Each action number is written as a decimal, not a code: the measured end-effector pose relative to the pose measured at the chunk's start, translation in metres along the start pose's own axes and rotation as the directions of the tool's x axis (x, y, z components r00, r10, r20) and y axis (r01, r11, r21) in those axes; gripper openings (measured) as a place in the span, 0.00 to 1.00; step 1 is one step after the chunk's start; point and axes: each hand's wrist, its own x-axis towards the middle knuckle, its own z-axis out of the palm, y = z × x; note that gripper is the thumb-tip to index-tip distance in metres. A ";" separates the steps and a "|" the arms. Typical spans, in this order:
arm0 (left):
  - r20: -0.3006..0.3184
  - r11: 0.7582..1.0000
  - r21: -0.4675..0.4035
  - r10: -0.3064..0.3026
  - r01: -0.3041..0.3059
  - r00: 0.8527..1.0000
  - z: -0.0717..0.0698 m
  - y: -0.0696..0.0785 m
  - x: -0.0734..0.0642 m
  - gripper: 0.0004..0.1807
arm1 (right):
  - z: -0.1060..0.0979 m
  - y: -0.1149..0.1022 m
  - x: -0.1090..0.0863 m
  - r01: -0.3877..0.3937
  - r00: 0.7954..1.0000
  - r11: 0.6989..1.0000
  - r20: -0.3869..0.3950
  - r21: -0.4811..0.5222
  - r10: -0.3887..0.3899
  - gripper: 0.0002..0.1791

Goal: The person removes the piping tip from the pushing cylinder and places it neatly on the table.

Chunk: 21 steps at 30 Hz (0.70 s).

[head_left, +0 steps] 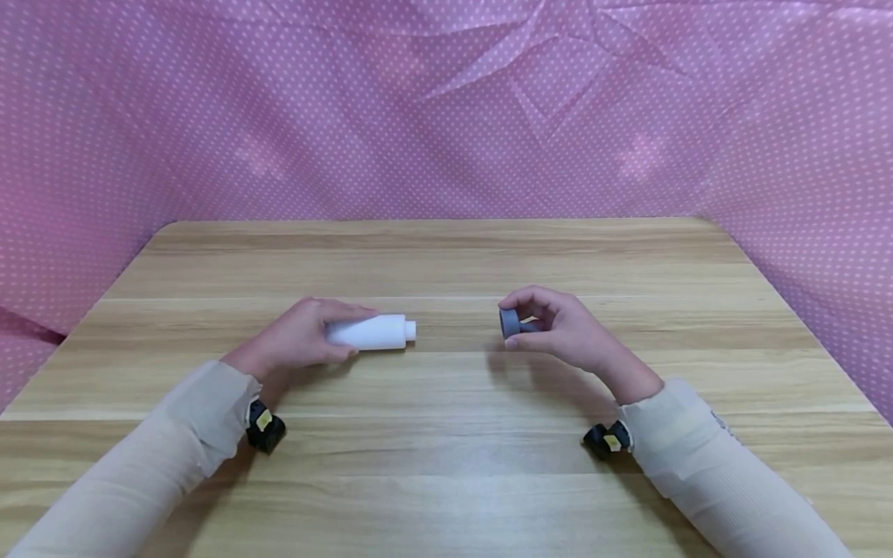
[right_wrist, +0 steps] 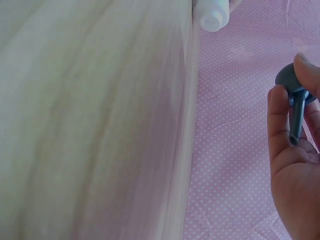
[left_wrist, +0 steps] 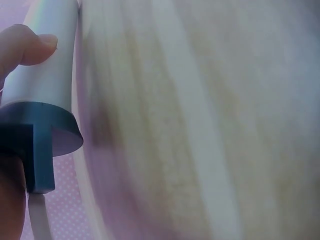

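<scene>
My left hand (head_left: 307, 333) grips a white bottle (head_left: 373, 332) held sideways low over the table, its narrow neck pointing right. In the left wrist view the thumb (left_wrist: 35, 45) presses along the bottle's side, and a dark blue-grey piece with a bar (left_wrist: 42, 117) covers its near end. My right hand (head_left: 561, 329) pinches a blue-grey round piece with a thin stem (head_left: 510, 324) between thumb and fingertips. In the right wrist view that stem (right_wrist: 297, 120) points back toward the palm and ends in an opening. A gap lies between bottle neck and round piece.
Both hands are over a wood-grain table (head_left: 446, 434). A pink polka-dot cloth (head_left: 446, 116) hangs behind the table and along both sides. Small black cameras (head_left: 265, 428) sit at the wrists, below the beige sleeves (head_left: 167, 449).
</scene>
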 end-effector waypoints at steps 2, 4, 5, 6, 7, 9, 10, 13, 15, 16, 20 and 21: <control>0.002 1.000 -0.003 -0.009 0.009 1.000 0.000 -0.001 0.000 0.31 | 0.000 0.000 0.000 -0.002 1.000 1.000 0.000 0.000 0.002 0.25; 0.006 1.000 -0.004 -0.019 0.019 1.000 0.000 -0.001 -0.001 0.31 | 0.000 0.000 0.000 -0.002 1.000 1.000 0.000 -0.001 0.002 0.25; 0.007 1.000 -0.005 -0.023 0.023 1.000 0.000 -0.001 -0.001 0.31 | 0.000 0.000 0.001 -0.003 1.000 1.000 0.000 -0.003 0.003 0.25; 0.010 0.999 -0.010 -0.031 0.031 0.999 0.000 -0.001 -0.001 0.32 | 0.000 0.000 0.001 -0.005 1.000 1.000 0.000 -0.004 0.005 0.25; 0.013 0.999 -0.013 -0.041 0.041 0.999 0.000 -0.002 -0.001 0.32 | 0.000 -0.001 0.001 -0.007 1.000 1.000 -0.001 -0.005 0.007 0.25; 0.019 0.998 -0.020 -0.053 0.053 0.998 0.000 -0.002 -0.001 0.32 | 0.001 -0.001 0.001 -0.008 1.000 1.000 -0.002 -0.006 0.008 0.25; 0.021 0.998 -0.024 -0.060 0.060 0.998 0.000 -0.002 -0.001 0.32 | 0.001 -0.001 0.000 -0.009 1.000 1.000 -0.003 -0.006 0.009 0.26; 0.021 0.997 -0.030 -0.076 0.076 0.997 0.000 -0.001 -0.002 0.32 | 0.001 -0.001 0.000 -0.008 1.000 1.000 -0.003 -0.005 0.008 0.26; 0.018 0.996 -0.023 -0.082 0.082 0.996 0.000 -0.001 -0.002 0.31 | 0.001 -0.001 0.000 -0.005 1.000 1.000 -0.003 -0.005 0.005 0.25; 0.014 0.997 -0.014 -0.080 0.080 0.997 0.000 -0.001 -0.002 0.31 | 0.000 -0.001 0.000 -0.004 1.000 1.000 -0.002 -0.006 0.004 0.25; 0.000 0.998 0.022 -0.063 0.063 0.998 0.000 -0.002 -0.003 0.31 | 0.000 -0.001 0.000 -0.002 1.000 1.000 -0.001 -0.006 0.002 0.25; -0.006 0.998 0.031 -0.053 0.053 0.999 0.000 -0.002 -0.003 0.32 | 0.000 -0.001 0.000 -0.002 1.000 1.000 -0.001 -0.005 0.002 0.25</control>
